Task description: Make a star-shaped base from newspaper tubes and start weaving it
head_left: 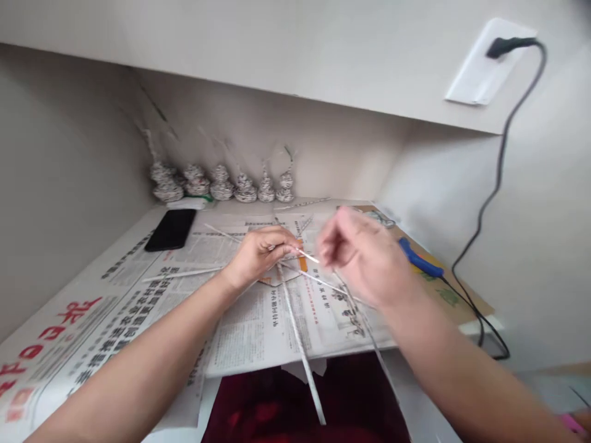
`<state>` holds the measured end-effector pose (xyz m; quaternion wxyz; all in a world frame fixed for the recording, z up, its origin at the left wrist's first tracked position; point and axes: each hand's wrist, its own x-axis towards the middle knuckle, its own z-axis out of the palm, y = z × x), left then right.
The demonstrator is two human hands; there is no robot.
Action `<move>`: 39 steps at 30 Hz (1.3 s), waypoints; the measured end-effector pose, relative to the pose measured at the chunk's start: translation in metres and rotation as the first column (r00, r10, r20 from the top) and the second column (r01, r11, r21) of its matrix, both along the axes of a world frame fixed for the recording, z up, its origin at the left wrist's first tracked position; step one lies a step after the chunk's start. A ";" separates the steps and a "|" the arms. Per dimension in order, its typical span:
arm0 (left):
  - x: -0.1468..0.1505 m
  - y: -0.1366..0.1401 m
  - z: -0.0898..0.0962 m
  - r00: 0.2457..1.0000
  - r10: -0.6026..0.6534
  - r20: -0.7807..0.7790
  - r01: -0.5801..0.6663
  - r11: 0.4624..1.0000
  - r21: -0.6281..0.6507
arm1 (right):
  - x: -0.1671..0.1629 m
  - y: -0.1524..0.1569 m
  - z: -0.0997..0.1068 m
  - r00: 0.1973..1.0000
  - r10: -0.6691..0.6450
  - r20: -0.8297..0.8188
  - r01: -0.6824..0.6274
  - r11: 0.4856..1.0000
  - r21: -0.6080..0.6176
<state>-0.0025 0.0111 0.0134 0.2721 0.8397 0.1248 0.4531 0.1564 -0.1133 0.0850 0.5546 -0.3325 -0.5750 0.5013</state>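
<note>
My left hand (258,255) is closed, thumb and fingers pinching the crossing point of several thin rolled newspaper strips over the newspaper. One rolled paper strip (298,332) runs from there toward me, past the table's front edge. Others stick out to the left and to the lower right. My right hand (364,255), blurred by motion, is raised to the right with its fingers curled. A short stretch of paper strip (308,255) spans the gap between both hands, and a strip trails down below the right hand. The right fingertips are smeared.
Newspaper (184,301) covers the table. Several gourd-shaped woven paper pieces (245,187) line the back wall. A black phone (170,229) lies at the left. On the right, a blue-handled tool (421,258) is corded; a black cable (501,166) hangs from the wall socket (484,67).
</note>
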 end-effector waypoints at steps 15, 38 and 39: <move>0.003 0.008 -0.014 0.993 0.058 -0.106 -0.069 0.993 -0.095 | 0.034 0.074 -0.086 0.981 0.158 -0.113 -0.194 0.796 -0.574; 0.008 0.021 -0.018 0.998 0.059 -0.008 -0.030 0.377 -0.926 | 0.027 0.081 -0.104 0.985 0.173 -0.005 -0.150 0.840 -0.521; 0.008 0.020 -0.017 0.998 0.054 -0.011 -0.030 0.379 -0.925 | 0.026 0.080 -0.103 0.985 0.171 0.002 -0.145 0.838 -0.526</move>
